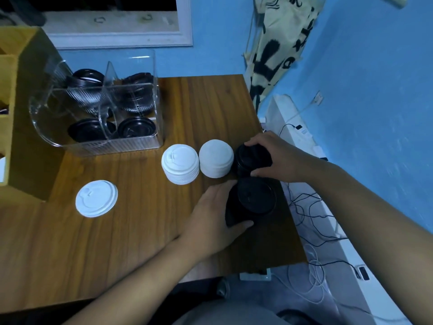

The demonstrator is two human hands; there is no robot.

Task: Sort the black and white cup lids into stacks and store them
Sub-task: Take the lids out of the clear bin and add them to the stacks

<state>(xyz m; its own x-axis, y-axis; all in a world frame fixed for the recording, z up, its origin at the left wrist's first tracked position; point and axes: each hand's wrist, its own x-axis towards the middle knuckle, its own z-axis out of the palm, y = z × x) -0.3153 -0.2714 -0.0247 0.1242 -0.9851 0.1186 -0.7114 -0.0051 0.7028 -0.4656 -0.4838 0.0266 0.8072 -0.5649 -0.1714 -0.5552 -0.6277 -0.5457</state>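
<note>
Near the table's right edge my left hand (215,216) grips a stack of black lids (254,200). Just behind it my right hand (274,156) grips a second black stack (246,158). Left of that stand two white stacks: one (216,161) next to the black lids, another (180,164) further left. A single white lid (96,198) lies alone on the table's left part. A clear acrylic organizer (154,95) at the back left holds several black lids (137,130) in its compartments.
The wooden table (145,231) ends just right of my hands. Below that edge lie tangled cables (311,214) and a white ledge. A yellow wooden box (21,109) stands at the far left. A patterned cloth (278,43) hangs on the blue wall.
</note>
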